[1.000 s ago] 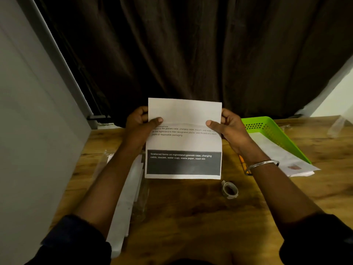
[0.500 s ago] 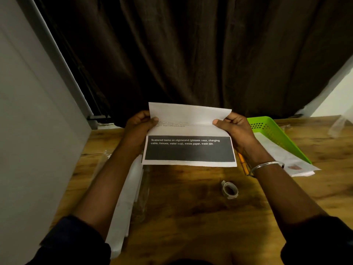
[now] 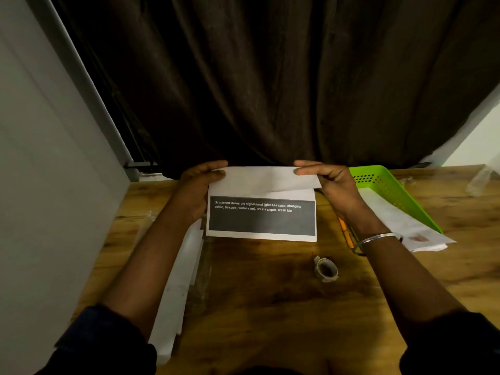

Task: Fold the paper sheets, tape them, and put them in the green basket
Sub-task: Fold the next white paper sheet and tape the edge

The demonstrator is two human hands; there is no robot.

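I hold a white paper sheet [image 3: 262,201] with a dark printed band above the middle of the wooden table [image 3: 270,307]. Its top flap is bent over toward me, covering the upper text. My left hand [image 3: 198,189] pinches the sheet's upper left corner. At the upper right corner, my right hand [image 3: 328,182] pinches the flap between thumb and fingers. A small roll of tape [image 3: 326,269] lies on the table in front of the sheet. The green basket [image 3: 384,185] stands at the right with folded papers [image 3: 400,223] lying in it and sticking out over its near edge.
A stack of white sheets [image 3: 178,288] lies along the left under my left forearm, beside a clear plastic sleeve. An orange pencil [image 3: 344,231] lies beneath my right wrist. A dark curtain hangs behind the table, and a grey wall stands at the left.
The sheet's top part has folded down toward me over the printed text, and the whole sheet has sunk lower. Both hands stayed at the upper corners.
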